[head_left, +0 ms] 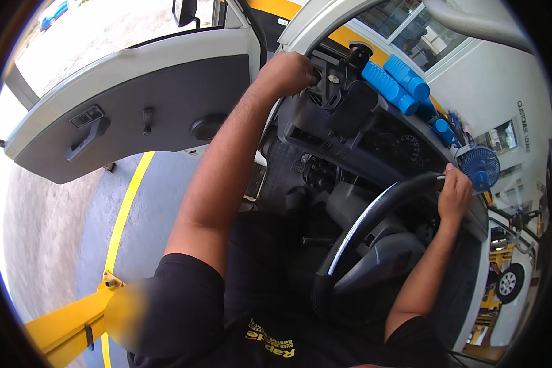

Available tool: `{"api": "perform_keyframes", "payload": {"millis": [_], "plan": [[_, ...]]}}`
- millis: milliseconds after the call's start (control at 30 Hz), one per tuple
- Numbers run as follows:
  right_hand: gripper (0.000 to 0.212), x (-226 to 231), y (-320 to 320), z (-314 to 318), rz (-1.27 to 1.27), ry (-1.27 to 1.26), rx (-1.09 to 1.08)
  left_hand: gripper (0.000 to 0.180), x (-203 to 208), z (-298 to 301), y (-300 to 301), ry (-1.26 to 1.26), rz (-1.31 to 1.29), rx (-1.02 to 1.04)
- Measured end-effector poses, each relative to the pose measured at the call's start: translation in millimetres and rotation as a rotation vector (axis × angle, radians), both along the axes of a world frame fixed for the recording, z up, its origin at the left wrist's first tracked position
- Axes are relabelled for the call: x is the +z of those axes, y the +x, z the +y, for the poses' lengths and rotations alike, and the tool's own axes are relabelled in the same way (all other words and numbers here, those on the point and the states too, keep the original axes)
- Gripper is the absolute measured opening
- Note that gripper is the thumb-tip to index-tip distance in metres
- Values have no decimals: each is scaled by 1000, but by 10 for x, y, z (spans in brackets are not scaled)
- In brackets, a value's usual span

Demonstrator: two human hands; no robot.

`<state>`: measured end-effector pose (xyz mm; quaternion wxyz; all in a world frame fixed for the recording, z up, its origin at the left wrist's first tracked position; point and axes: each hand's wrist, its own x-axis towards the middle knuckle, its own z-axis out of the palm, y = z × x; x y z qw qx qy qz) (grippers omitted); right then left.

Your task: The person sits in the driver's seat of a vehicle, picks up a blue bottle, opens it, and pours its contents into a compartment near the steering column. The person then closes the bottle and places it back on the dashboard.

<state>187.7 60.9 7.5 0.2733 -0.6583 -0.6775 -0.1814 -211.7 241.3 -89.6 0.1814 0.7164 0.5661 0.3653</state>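
My left arm stretches forward to the corner of the dashboard (303, 116), where the windshield pillar meets it. There my left hand (288, 75) is closed, its fingers curled beside a dark round air vent; what they grip is hidden. Lower and to the right is a black steering wheel (334, 254) with a bright reflection along its rim. At the wheel's far right side, my right hand (455, 193) is wrapped round the rim. A black phone holder (354, 107) is mounted on the dashboard, between my two hands.
An open vehicle door (165, 101) with a window crank (147, 121) spreads out on the left. Below it, a yellow lift arm (67, 322) stands near my left elbow. Blue bottles (389, 89) and a small blue fan (479, 168) sit along the dashboard top.
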Motion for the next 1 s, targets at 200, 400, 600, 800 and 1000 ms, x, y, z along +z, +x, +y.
{"api": "perform_keyframes", "payload": {"millis": [200, 400, 600, 800, 1000], "plan": [[48, -14, 6, 6, -32, 23, -18, 36, 248, 121, 189, -118, 373, 30], [48, 6, -28, -7, -49, 31, -6, 26, 188, 266, 255, -13, 502, -13], [47, 35, -59, -24, -66, 19, -17, 21, 213, 248, 341, 1, 602, -49], [47, 46, -80, -31, -65, 27, -24, 24, 371, 8, 421, -62, 627, -35], [48, 44, -52, -21, -90, 22, -32, 21, 326, 23, 469, -43, 658, -22]]}}
